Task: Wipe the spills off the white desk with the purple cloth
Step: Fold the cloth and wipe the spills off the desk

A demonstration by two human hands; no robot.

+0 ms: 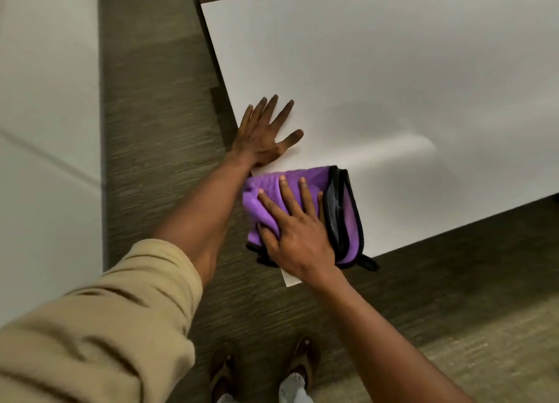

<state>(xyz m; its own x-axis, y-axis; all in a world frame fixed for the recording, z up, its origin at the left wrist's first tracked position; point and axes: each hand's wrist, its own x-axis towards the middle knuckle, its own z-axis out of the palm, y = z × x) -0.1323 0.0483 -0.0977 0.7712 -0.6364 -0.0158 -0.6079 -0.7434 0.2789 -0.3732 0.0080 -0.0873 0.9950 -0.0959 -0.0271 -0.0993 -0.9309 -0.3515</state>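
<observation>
At the near left corner of the white bench (378, 69), the left hand (263, 137) lay flat with fingers spread, bracing on the surface at about eleven o'clock from the cloth and holding nothing. Just toward five o'clock, the purple cloth (302, 178) sat folded on the corner, its black-trimmed edges stacked at three o'clock and one part hanging over the bench edge. The right hand (295, 227) pressed down on it, fingers splayed, palm flat. No spill was discernible on the visible bench; only soft shadows showed toward two o'clock. Judgement: wiping was under way at this corner; how much remained could not be determined.
</observation>
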